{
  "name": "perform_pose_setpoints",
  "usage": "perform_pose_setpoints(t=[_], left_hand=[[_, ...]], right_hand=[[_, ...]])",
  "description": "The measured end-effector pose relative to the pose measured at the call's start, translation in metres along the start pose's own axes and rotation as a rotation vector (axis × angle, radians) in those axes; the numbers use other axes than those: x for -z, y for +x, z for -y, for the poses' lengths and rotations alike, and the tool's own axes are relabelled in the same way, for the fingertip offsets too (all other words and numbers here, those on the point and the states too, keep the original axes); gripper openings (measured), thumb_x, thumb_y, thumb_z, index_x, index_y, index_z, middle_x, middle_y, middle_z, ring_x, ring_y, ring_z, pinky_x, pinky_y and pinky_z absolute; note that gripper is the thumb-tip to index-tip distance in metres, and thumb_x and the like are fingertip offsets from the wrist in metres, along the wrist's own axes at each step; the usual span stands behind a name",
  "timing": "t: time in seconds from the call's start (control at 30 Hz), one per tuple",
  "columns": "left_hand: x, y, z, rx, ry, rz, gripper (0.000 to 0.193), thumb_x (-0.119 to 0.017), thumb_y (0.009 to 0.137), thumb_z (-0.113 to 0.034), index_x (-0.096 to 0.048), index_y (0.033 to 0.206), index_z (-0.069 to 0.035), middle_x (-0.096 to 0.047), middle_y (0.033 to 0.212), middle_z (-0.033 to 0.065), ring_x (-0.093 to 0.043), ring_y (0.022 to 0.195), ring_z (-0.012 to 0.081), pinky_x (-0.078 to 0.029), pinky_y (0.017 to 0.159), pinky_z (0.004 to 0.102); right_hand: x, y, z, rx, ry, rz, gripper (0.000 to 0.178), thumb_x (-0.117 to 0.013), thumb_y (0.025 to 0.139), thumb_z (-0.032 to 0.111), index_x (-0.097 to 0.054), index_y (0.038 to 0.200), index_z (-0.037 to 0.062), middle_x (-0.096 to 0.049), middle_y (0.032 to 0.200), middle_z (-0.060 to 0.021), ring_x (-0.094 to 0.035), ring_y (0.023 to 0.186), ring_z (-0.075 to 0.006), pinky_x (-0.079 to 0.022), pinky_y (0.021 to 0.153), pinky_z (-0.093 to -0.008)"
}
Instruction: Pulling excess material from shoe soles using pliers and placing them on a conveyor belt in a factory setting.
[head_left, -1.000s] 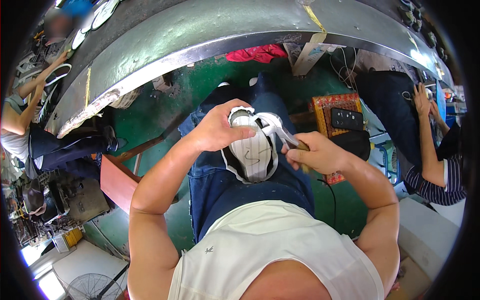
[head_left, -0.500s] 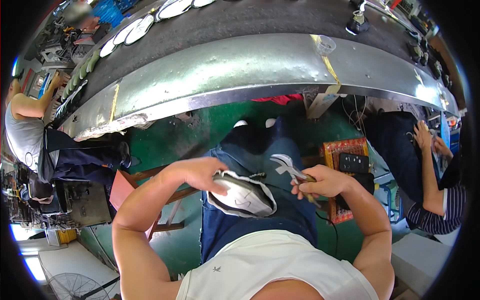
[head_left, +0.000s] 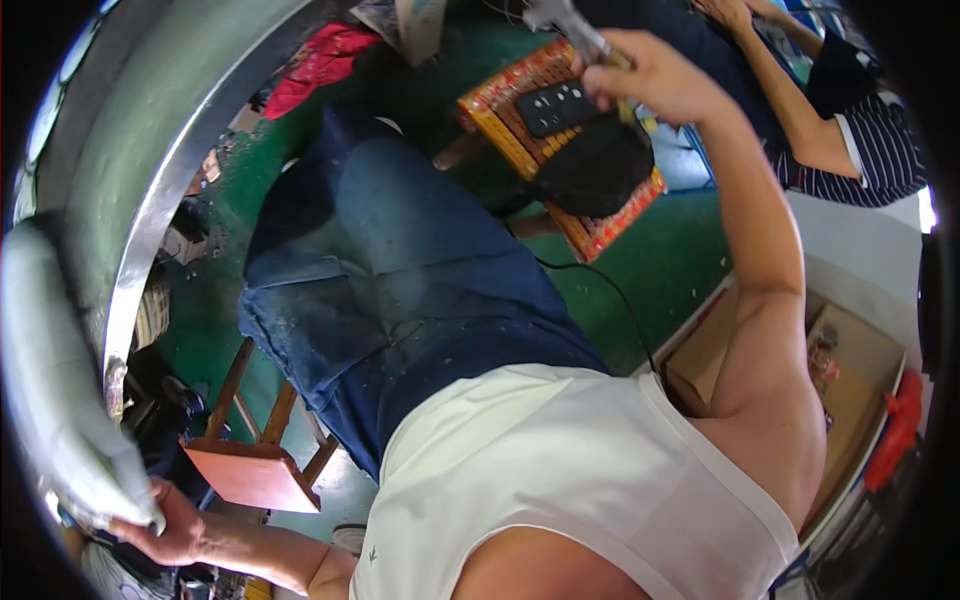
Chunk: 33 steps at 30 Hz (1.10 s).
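At the far left my left hand (head_left: 172, 530) is closed round the lower end of a long, pale grey shoe-shaped piece (head_left: 65, 370). That piece is blurred and close to the camera, and its details are smeared. In my right hand (head_left: 655, 75), raised at the upper right, are metal lasting pincers (head_left: 565, 20), gripped by the handles with the head pointing up and left. The hand hangs above a low stool (head_left: 480, 105) with an orange and red patterned seat. On that seat lie a flat black case (head_left: 555, 108) and a black cloth item (head_left: 595, 165).
A metal-edged bench (head_left: 160, 200) curves along the left. Red cloth (head_left: 320, 68) lies beneath it. A salmon-coloured stool (head_left: 255, 475) stands by my left arm. Cardboard boxes (head_left: 850, 400) are at the right. A co-worker's striped sleeve (head_left: 865, 150) shows at upper right. A black cable (head_left: 610, 285) crosses the green floor.
My view has turned. The left hand has gone from above my lap out to the far left with the pale piece. My right hand still holds the pincers, now over the stool.
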<state>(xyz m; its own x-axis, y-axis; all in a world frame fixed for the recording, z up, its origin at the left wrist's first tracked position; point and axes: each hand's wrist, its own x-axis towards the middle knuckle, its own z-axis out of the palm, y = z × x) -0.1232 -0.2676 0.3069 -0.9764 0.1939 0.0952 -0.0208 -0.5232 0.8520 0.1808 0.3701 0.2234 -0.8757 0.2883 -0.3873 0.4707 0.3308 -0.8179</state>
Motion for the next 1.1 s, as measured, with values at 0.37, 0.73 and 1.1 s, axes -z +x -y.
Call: perform_pose_setpoints(t=[0.37, 0.73, 1.1], left_hand=[[-0.001, 0.103, -0.069, -0.075, -0.086, 0.121, 0.078, -0.065, 0.093, -0.002, -0.019, 0.155, 0.005, -0.02, 0.162, 0.0257, -0.041, 0.137, 0.0384, -0.048, 0.08, 0.0353], [-0.133, 0.498, 0.054, -0.12, 0.248, 0.117, 0.048, -0.051, 0.103, -0.004, -0.034, 0.147, 0.007, -0.043, 0.15, 0.0241, -0.041, 0.14, 0.0403, -0.043, 0.115, 0.0539], [-0.197, 0.786, 0.183, 0.08, 0.332, -0.07, 0.037, -0.052, 0.102, -0.006, -0.043, 0.137, 0.006, -0.053, 0.136, 0.026, -0.057, 0.12, 0.0463, -0.057, 0.099, 0.055]], right_hand=[[-0.115, -0.032, -0.102, -0.077, -0.347, 0.411, 0.029, -0.07, 0.088, 0.028, -0.061, 0.1, 0.0031, -0.067, 0.085, -0.0179, -0.066, 0.077, -0.0349, -0.053, 0.071, -0.0447], [-0.174, 0.004, -0.155, -0.42, -0.371, 0.781, 0.046, -0.071, 0.088, 0.031, -0.063, 0.123, 0.0035, -0.069, 0.106, -0.0257, -0.068, 0.101, -0.0349, -0.054, 0.09, -0.0405], [-0.195, 0.143, -0.124, -0.382, -0.24, 0.745, 0.045, -0.071, 0.087, 0.029, -0.062, 0.124, 0.0044, -0.069, 0.105, -0.0256, -0.068, 0.1, -0.0358, -0.054, 0.089, -0.0412]])
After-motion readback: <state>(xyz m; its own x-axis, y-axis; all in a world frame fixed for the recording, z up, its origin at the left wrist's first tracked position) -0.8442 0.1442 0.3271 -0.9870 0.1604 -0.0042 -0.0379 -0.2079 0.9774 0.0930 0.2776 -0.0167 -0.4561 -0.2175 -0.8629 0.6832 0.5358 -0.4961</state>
